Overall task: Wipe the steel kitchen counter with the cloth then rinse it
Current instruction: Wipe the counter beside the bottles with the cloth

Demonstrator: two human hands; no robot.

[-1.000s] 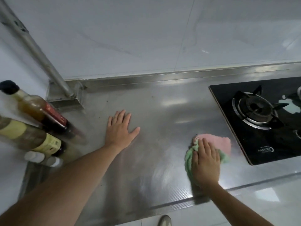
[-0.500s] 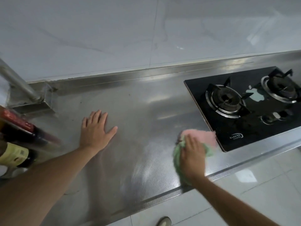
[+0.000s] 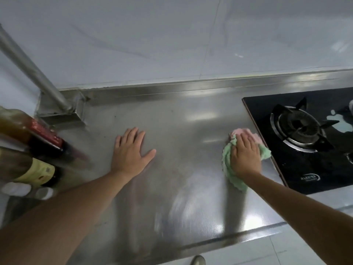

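The steel counter (image 3: pixel 181 134) fills the middle of the view. A green and pink cloth (image 3: pixel 228 155) lies bunched on it just left of the black gas hob (image 3: pixel 309 169). My right hand (image 3: pixel 245 155) presses flat on top of the cloth, covering its middle; pink shows beyond the fingertips and green at the left and near side. My left hand (image 3: pixel 130 153) rests flat on the bare steel to the left, fingers spread, holding nothing.
Sauce bottles (image 3: pixel 38 142) and small white caps (image 3: pixel 17 189) stand at the left edge. A steel pipe (image 3: pixel 34 73) on a square base rises at the back left. The counter's front edge (image 3: pixel 229 238) runs below, tiled floor beyond it. A white tiled wall stands behind.
My right hand has pushed the cloth away from the front edge, further back along the hob's left side. My left hand stays planted. The view has swung back to the left.
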